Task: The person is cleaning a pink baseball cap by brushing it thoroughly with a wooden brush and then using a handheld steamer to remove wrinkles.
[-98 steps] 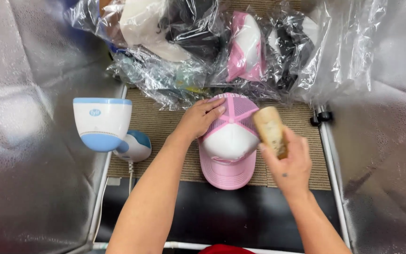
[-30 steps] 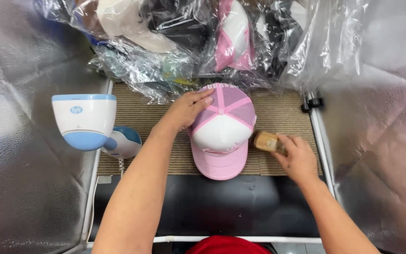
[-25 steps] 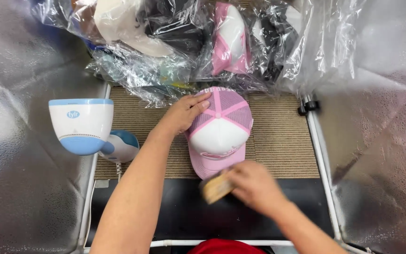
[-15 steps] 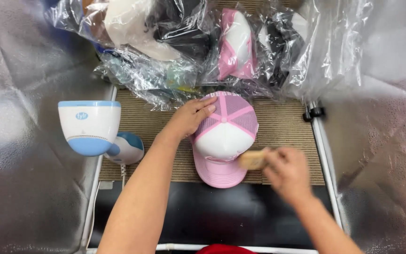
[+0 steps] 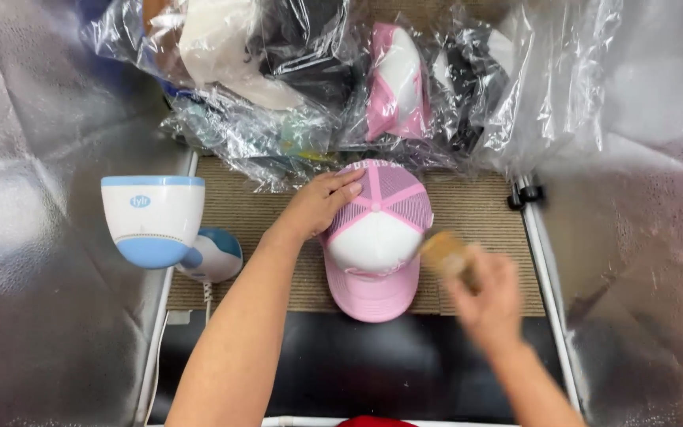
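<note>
- Clear plastic bags of caps are heaped along the mat's far edge; one bag shows a pink-and-white cap.
- A white-and-blue steamer stands at the mat's left edge, bearing a small blue oval label.
- The pink-and-white trucker cap lies mid-mat, brim toward the near edge.
- The left hand lies flat, fingers spread, on the cap's left mesh.
- The right hand, blurred, is curled around a wooden brush just beside the cap's right side.
</note>
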